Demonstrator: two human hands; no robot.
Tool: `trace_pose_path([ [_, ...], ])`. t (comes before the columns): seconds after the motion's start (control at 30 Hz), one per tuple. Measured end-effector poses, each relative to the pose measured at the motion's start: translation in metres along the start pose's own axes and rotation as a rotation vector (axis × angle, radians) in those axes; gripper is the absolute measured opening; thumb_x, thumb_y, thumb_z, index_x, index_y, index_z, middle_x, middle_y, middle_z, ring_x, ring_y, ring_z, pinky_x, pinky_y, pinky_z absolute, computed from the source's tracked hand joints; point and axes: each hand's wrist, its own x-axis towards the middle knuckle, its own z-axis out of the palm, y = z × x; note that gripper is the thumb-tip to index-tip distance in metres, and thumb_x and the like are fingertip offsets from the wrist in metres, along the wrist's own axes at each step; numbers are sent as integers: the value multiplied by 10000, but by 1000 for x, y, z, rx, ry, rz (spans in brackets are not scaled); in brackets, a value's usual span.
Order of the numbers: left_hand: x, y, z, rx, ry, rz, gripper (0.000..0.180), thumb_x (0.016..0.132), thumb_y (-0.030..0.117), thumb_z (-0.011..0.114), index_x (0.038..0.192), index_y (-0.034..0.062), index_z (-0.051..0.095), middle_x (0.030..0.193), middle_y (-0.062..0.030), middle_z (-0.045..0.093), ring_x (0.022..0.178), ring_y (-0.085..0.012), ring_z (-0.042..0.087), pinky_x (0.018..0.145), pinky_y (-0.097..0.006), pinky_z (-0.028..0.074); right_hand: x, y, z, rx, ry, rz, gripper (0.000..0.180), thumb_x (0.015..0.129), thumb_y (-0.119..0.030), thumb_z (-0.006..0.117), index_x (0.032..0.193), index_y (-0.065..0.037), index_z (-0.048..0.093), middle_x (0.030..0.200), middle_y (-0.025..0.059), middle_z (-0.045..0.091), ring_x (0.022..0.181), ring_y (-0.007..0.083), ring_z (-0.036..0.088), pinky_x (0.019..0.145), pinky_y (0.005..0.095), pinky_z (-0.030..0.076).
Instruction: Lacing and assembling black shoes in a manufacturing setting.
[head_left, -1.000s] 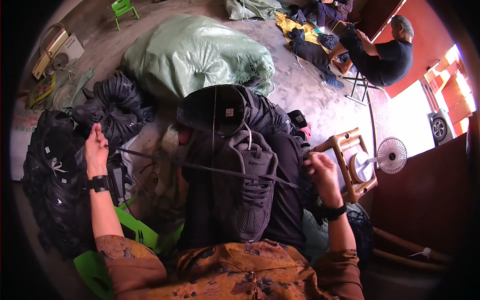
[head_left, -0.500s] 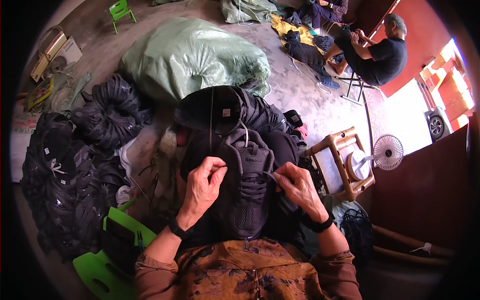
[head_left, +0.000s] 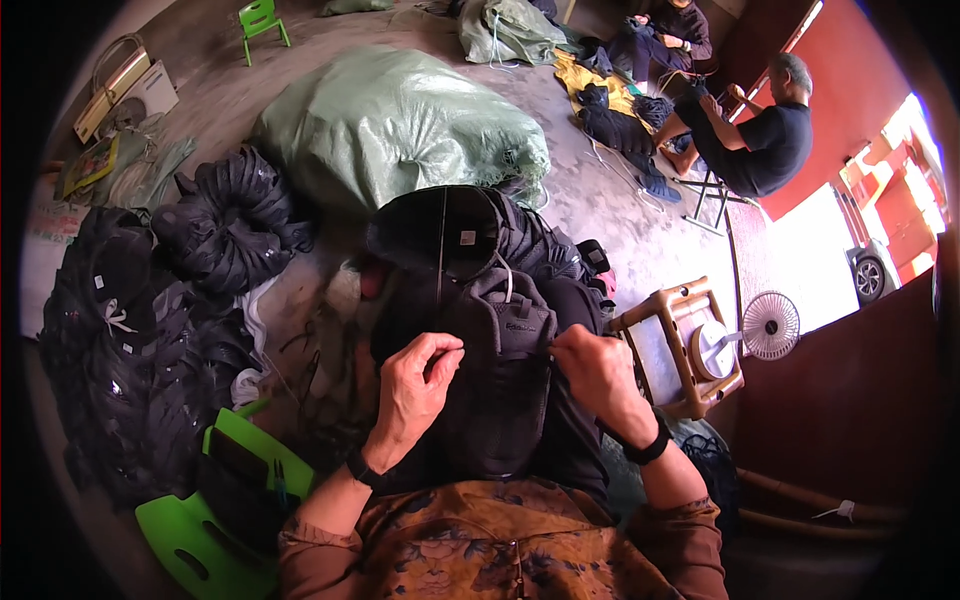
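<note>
A dark shoe upper (head_left: 497,420) lies on my lap, its padded tongue (head_left: 520,325) pointing away from me and its toe toward me. Left of the tongue, my left hand (head_left: 415,385) is closed in a pinch. Opposite it, my right hand (head_left: 598,378) pinches close against the upper's right edge. A dark shoelace runs across the upper between them, hard to make out in the shade. Just beyond lies a nested row of more dark uppers (head_left: 530,235), with a thin thread hanging in front of its open end.
Bundled dark uppers (head_left: 130,370) are heaped at left, near a green plastic chair (head_left: 185,540). A big pale green sack (head_left: 390,120) lies ahead. At right, a small fan (head_left: 770,325) rests on a bamboo stool (head_left: 665,350). A person (head_left: 770,130) sits at the far right, another behind.
The view has tilted slightly, shifting the scene a little. My right hand has turned, its fingertips now curled in closer to the upper. Both hands remain pinched.
</note>
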Motion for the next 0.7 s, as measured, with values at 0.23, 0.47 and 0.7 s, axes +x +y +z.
trace_pose_path([
  [0.23,20,6,7,176,-16,184,97,841,37,673,881,76,594,803,-71,595,727,-280,635,619,-355,513,-15,14,10,982,-167,570,191,941,-216,675,899,-49,593,703,6,633,587,63,577,555,202,465],
  [0.47,22,9,19,361,34,255,139,828,7,661,868,75,547,773,-78,573,696,-297,622,607,-379,505,-16,13,12,957,-148,546,200,941,-226,674,893,-52,587,703,8,635,586,65,581,553,205,470],
  [0.7,28,15,18,615,-47,449,142,799,-10,641,839,47,518,806,-100,521,742,-267,614,604,-359,526,-15,15,11,967,-170,547,197,942,-223,671,899,-52,583,702,11,631,582,70,581,545,209,472],
])
